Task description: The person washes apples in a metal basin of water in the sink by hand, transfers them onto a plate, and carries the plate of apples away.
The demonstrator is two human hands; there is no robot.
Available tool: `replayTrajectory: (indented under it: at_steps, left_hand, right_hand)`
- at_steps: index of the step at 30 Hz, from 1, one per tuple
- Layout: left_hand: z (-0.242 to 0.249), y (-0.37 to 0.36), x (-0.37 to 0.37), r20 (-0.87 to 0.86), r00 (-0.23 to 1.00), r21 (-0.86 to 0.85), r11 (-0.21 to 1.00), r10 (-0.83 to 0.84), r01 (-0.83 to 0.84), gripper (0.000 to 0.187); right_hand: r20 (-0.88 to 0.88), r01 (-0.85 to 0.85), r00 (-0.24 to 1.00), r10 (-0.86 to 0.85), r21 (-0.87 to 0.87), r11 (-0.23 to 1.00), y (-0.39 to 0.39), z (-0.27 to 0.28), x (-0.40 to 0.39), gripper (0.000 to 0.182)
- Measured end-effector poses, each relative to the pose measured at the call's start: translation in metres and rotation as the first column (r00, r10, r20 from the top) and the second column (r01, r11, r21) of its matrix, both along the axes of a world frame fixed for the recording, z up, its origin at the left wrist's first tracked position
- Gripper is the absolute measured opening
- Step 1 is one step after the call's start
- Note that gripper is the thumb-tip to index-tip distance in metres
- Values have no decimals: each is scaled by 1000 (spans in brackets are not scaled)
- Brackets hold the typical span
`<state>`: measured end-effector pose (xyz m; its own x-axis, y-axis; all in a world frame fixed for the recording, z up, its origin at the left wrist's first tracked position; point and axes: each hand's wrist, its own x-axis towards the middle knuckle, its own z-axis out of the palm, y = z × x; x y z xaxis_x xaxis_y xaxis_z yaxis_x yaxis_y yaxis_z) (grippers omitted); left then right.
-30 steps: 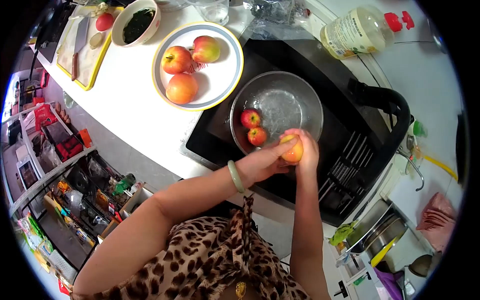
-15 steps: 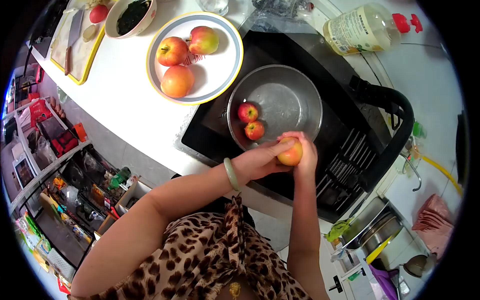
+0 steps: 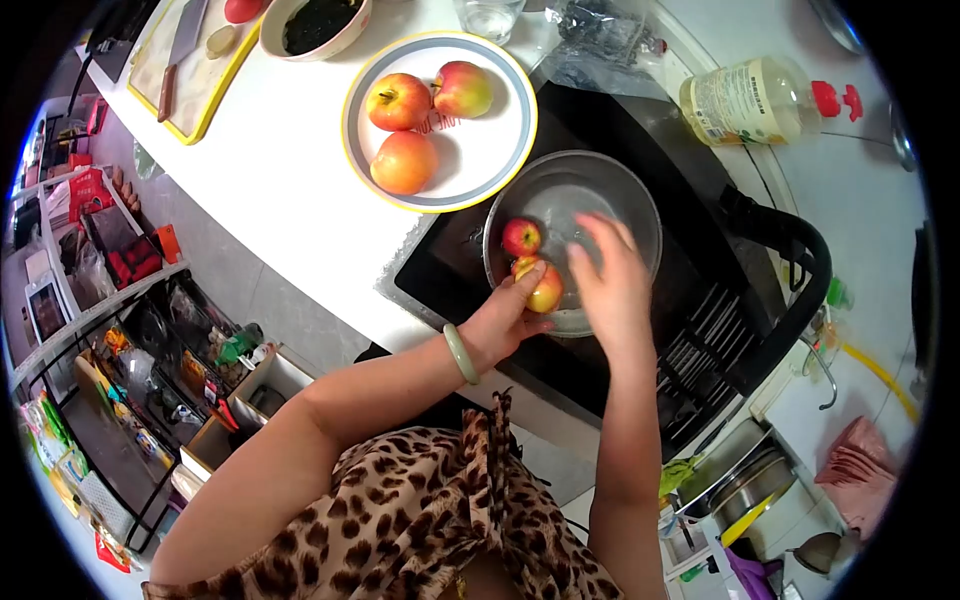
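- Free room above the pan's (image 3: 600,178) far part, with a way in over its far rim.
- Left hand (image 3: 503,318) and held apple (image 3: 547,290) block the near-left rim; right hand (image 3: 615,285) reaches over the right half.
- Narrow gap between the hands.
- Plate (image 3: 492,88) obstructs far left.
- Passage over the surface (image 3: 305,180) between plate and cutting board (image 3: 195,92).
- Tap (image 3: 818,268) obstructs right.

And there's the white countertop (image 3: 310,160), carrying a rimmed plate (image 3: 500,130), a bowl (image 3: 352,38) near it, the yellow-edged cutting board (image 3: 203,85) and, clipped by the frame, possibly a glass (image 3: 490,18). Down in the black sink (image 3: 690,250) sits the metal basin (image 3: 580,182)!
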<state>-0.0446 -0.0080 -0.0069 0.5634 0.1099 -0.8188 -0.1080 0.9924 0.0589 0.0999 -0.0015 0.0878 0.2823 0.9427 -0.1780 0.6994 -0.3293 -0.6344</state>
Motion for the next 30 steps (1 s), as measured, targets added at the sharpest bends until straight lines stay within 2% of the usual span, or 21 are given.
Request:
replayTrajectory:
  at_steps: [1, 2, 4, 5, 6, 7, 10, 12, 15, 16, 18, 19, 21, 22, 24, 25, 26, 27, 28, 29, 30]
  left_hand:
    - [0, 0, 1, 3, 1000, 16, 1000, 18, -18, 48]
    - [-34, -15, 0, 158, 986, 73, 995, 55, -67, 45]
    - [16, 4, -5, 503, 858, 273, 924, 99, -266, 44]
    - [21, 7, -6, 441, 887, 182, 954, 138, -239, 47]
    - [25, 9, -6, 370, 911, 84, 971, 179, -225, 50]
    - [30, 12, -6, 292, 931, -16, 974, 219, -224, 53]
    - [33, 17, -15, 277, 959, 74, 993, 66, -90, 51]
    - [34, 23, -20, 398, 917, 74, 994, 39, -74, 49]
    - [39, 30, 3, 491, 767, -35, 889, 414, -457, 47]
    - [49, 33, 2, 503, 771, 31, 883, 392, -469, 47]
    - [14, 34, 10, 484, 819, -99, 949, 308, -299, 46]
    - [24, 39, 21, 383, 881, -106, 961, 277, -256, 49]
    - [33, 38, 39, 401, 876, -202, 959, 268, -201, 53]
    - [37, 36, 48, 409, 873, -250, 953, 265, -172, 55]
    - [44, 31, 62, 375, 905, -187, 973, 200, -138, 57]
    - [47, 31, 67, 406, 902, -157, 983, 150, -92, 57]
    - [49, 32, 73, 438, 894, -124, 991, 97, -47, 56]
    - [54, 33, 81, 411, 908, -105, 994, 80, -40, 56]
    - [57, 32, 90, 409, 910, -58, 997, 72, -52, 56]
    - [59, 32, 97, 404, 913, -9, 998, 65, -67, 56]
    - [61, 32, 104, 394, 917, 42, 996, 60, -84, 56]
  right_hand:
    - [-179, -22, 983, 31, 52, 998, 22, 14, -18, 33]
    - [-325, -49, 945, 46, -1, 999, 42, 21, -38, 39]
    - [-90, -207, 967, 240, 283, 937, 76, 10, -75, 56]
    - [-8, -243, 968, 252, 235, 941, 90, 6, -91, 63]
    - [32, -209, 978, 208, 280, 937, 100, -2, -106, 63]
    - [73, -205, 978, 193, 224, 953, 108, -7, -116, 57]
    - [97, -174, 984, 150, 344, 923, 119, -24, -129, 53]
    - [-112, -96, 984, 138, 321, 942, 102, -8, -114, 58]
    - [-265, 55, 962, 65, 421, 906, 45, 20, -72, 62]
    - [-323, 118, 946, 25, 414, 903, 21, 21, -58, 64]
    - [-243, 102, 970, -4, 389, 915, -20, 16, -36, 69]
    - [-133, 66, 991, -19, 364, 929, -37, 11, -33, 67]
    - [102, 3, 994, -35, 302, 953, -62, 7, -24, 64]
    - [47, 32, 998, -48, 293, 956, -71, 10, -17, 63]
    - [-61, 98, 995, -85, 269, 958, -85, 20, -1, 62]
    - [-199, 217, 965, -169, 256, 942, -94, 27, 12, 60]
    - [9, 220, 973, -231, 274, 936, -104, 32, 33, 55]
    - [6, 375, 922, -386, 230, 898, -114, 27, 61, 44]
    - [-327, 650, 751, -574, 215, 729, -125, 20, 96, 43]
    - [-617, 854, 454, -642, 98, 510, -127, 13, 123, 44]
    - [-644, 902, 386, -660, 113, 417, -111, 30, 136, 45]
